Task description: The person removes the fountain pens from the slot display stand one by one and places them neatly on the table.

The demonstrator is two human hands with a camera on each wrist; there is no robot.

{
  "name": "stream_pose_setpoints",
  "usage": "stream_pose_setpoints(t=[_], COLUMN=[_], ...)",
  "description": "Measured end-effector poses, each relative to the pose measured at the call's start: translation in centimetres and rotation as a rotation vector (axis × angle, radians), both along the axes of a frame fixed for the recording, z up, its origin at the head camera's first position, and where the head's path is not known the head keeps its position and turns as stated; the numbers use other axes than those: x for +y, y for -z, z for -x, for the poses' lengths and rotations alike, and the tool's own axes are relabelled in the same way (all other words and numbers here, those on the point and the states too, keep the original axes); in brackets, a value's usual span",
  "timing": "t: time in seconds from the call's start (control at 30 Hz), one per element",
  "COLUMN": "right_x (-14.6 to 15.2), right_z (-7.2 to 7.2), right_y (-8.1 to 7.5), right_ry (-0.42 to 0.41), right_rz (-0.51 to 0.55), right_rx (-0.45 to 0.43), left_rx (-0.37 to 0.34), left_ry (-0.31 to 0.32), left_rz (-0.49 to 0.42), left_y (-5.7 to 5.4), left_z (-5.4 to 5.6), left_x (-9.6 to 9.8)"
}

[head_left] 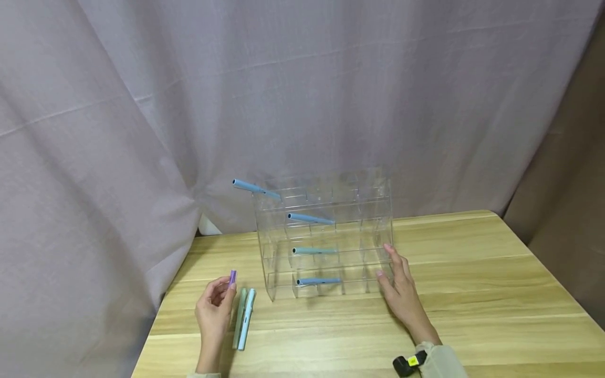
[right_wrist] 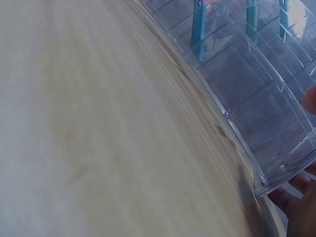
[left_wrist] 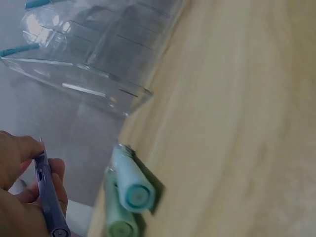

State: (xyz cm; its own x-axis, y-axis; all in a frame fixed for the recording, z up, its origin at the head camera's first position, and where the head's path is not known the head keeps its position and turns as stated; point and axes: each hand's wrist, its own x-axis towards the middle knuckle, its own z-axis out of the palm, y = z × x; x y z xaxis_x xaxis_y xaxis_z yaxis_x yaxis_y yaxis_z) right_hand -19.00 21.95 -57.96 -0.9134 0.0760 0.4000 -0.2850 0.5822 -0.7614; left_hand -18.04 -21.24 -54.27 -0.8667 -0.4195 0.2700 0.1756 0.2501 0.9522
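Left hand [head_left: 215,307] is mostly curled, thumb and fingers pinching a purple pen [head_left: 233,277], which sits over the left part of the table [head_left: 491,294], left of and nearer than the clear rack [head_left: 326,268]; pen and rack are apart. Just right of that hand, a green pen [head_left: 239,318] and a light blue pen [head_left: 247,319] lie on the tabletop side by side, running near to far, light blue on the right. Right hand [head_left: 402,296] has the rack's right side in a loose grip, thumb at the near face and fingers around the outer side, spread rather than bunched (right wrist view cuts off much of it). Rack stands mid-table, divided into compartments, four pens in it at different levels: a top blue pen [head_left: 256,189] jutting past the left edge, a second blue pen [head_left: 311,218] below and to the right, then a teal pen [head_left: 314,251], then a bottom blue pen [head_left: 319,282]. Grey curtain [head_left: 302,94] hangs on the far side. Pale sleeve [head_left: 439,361] at right, black device [head_left: 404,366] with yellow label beside its cuff.
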Motion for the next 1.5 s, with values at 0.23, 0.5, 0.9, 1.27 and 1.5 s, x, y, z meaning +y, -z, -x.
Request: stream_pose_setpoints(t=[0.23, 0.5, 0.9, 1.27, 1.5], right_x=[-0.1, -0.2, -0.1, -0.1, -0.1], right_z=[0.0, -0.1, -0.1, -0.1, -0.1], right_y=[-0.1, -0.2, -0.2, -0.1, -0.1], right_ry=[-0.005, -0.001, 0.000, -0.007, -0.005], right_rz=[0.002, -0.004, 0.006, 0.007, 0.005], right_rx=[-0.001, -0.008, -0.011, 0.000, -0.014], left_rx=[-0.124, -0.175, -0.206, -0.233, -0.224], left_ry=[-0.061, -0.077, -0.059, -0.089, -0.077], left_rz=[0.092, 0.212, 0.358, 0.420, 0.438], left_y=[1.7, 2.5, 2.9, 3.1, 3.0], left_z=[0.1, 0.0, -0.5, -0.5, -0.5], left_x=[-0.5, -0.6, -0.7, -0.4, -0.4])
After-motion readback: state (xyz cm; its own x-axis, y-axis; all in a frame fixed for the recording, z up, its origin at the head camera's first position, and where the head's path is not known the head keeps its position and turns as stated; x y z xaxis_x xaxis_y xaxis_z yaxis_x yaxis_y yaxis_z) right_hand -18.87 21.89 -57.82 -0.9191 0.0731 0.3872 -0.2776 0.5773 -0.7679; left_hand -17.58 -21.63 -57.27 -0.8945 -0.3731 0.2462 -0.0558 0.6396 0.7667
